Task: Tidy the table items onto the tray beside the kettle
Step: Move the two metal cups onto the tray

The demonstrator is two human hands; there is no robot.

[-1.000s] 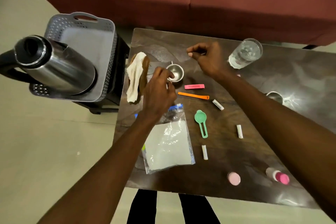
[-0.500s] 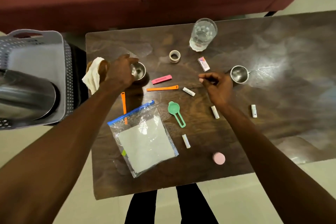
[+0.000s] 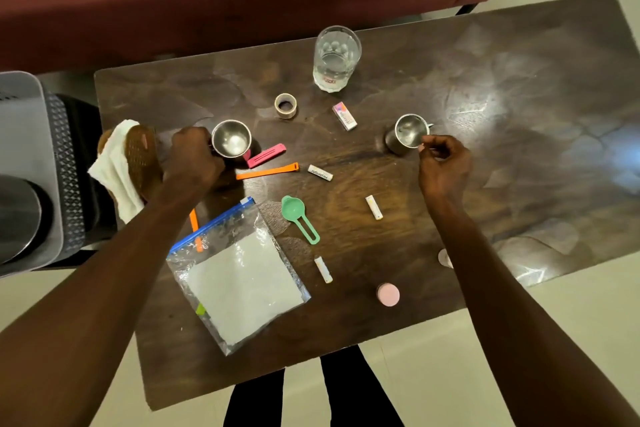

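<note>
My left hand point(image 3: 194, 159) is clenched round the handle side of a small shiny steel cup point(image 3: 231, 139), which stands upright on the dark wooden table point(image 3: 519, 87), mouth up, just to the right of my knuckles. My right hand point(image 3: 443, 166) has its fingers curled, thumb and forefinger pinched together at the near rim of a second steel cup point(image 3: 408, 132) just beyond them. I cannot tell whether they have closed on its handle or only hover beside it.

The grey perforated plastic tray point(image 3: 31, 135) with the steel kettle point(image 3: 17, 215) in it sits well off to the left of my left hand, beyond the table edge.

I judge the main risk to be the carry leftward. A white cloth draped over a brown perforated paddle point(image 3: 135, 156) lies touching my left wrist, right in the path, and dragging my arm across could push it off the edge. If my right pinch is shallow, that cup could tip and roll toward the clear glass of water point(image 3: 336, 59) beyond it.

Both cups have a vertical axis. The right one's handle points away to the right. The pink clip point(image 3: 266, 154) and orange strip point(image 3: 268, 171), just right of my left hand, lie lengthwise left to right, tilted slightly upward.
</note>
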